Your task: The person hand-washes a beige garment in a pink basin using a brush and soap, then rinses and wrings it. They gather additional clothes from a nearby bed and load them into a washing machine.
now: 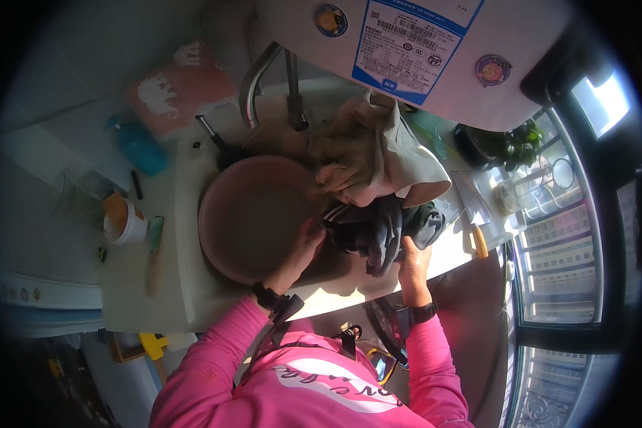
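Note:
A heap of dark clothing (377, 230) with pale stripes lies on the sink's right side. My right hand (415, 263) grips its near right part, thumb on top. My left hand (302, 246) is at the heap's left edge, over the right side of a pink plastic basin (214, 214); shadow hides whether its fingers hold cloth or the basin rim. The basin stands in the white sink (188, 267), and its dim inside shows no distinct object. Behind the dark heap is a beige garment (374, 144), piled up and partly hanging over it.
A curved metal faucet (254, 88) rises behind the basin. At right lies a knife (477, 230) with a wooden handle. A scrub brush (155, 251), a white tub (125, 224) and a blue pump bottle (139, 147) stand left. A white Haier appliance (321, 59) overhangs the back.

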{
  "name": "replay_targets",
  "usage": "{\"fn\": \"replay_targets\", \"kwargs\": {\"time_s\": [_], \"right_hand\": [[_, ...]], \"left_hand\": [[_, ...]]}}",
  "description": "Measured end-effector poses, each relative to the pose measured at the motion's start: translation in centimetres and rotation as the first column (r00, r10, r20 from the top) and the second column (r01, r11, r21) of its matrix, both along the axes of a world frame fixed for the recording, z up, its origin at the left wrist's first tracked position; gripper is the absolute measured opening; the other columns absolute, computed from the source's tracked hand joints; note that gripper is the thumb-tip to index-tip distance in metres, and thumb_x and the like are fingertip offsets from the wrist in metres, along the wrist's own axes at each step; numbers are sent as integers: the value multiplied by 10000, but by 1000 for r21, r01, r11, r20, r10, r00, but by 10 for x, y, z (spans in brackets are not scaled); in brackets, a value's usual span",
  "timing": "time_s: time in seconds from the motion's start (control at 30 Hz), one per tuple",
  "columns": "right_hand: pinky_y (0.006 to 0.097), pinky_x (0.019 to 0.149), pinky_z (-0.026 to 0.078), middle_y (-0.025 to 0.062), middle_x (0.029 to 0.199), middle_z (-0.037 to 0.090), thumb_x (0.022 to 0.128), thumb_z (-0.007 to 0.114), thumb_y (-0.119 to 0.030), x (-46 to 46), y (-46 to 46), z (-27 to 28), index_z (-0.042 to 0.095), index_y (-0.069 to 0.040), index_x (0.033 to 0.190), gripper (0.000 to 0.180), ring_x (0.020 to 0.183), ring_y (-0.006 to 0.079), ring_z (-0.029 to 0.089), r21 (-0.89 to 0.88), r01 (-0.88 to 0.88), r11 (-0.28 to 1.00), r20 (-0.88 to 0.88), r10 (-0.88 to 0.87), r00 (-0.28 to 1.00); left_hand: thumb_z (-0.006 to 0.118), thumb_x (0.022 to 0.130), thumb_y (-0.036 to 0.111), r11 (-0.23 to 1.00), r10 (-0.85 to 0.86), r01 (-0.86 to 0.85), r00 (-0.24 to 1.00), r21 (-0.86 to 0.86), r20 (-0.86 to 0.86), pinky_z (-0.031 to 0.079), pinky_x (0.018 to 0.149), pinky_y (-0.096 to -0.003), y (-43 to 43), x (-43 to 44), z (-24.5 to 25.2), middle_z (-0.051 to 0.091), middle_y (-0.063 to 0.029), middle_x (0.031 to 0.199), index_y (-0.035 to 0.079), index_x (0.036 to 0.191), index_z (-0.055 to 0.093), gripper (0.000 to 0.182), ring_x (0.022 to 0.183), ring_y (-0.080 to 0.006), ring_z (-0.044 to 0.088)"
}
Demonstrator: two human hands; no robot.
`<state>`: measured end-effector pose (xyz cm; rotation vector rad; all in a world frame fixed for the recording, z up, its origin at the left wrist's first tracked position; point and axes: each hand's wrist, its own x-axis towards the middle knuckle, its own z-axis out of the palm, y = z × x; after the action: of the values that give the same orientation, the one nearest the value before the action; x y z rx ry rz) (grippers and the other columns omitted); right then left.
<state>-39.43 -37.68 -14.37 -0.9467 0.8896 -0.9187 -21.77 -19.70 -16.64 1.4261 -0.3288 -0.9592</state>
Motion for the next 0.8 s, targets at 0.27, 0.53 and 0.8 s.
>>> {"fn": "replay_targets", "kwargs": {"time_s": [0.27, 0.53, 0.8], "right_hand": [[361, 982, 442, 100, 1191, 565, 678, 585, 161, -59, 68, -2, 461, -2, 1277, 633, 1081, 243, 572, -13, 97, 995, 118, -95, 989], [389, 1033, 422, 105, 1275, 528, 652, 656, 144, -97, 49, -7, 385, -34, 1364, 782, 1170, 255, 536, 124, -216, 968, 292, 173, 941], [417, 1029, 436, 154, 1306, 532, 951, 559, -224, -55, 6, -27, 431, -18, 1356, 472, 1185, 277, 527, 451, -438, 778, 686, 12, 728]], "left_hand": [[629, 905, 390, 995, -70, 14, 805, -99, -588, 488, 814, -378, -38, -8, 22, 595, -2, 1042, 181, 1130, 563, 314, 956, -145, 563], [667, 876, 252, 945, 97, -236, 864, -227, -494, 495, 865, -328, -7, -74, 43, 591, -36, 1052, 111, 1168, 520, 356, 973, -152, 585], [771, 763, 420, 924, 169, 8, 888, -382, 428, 317, 1068, -394, -35, -109, 75, 431, -158, 1328, 28, 1216, 532, 645, 1224, -257, 447]]}}
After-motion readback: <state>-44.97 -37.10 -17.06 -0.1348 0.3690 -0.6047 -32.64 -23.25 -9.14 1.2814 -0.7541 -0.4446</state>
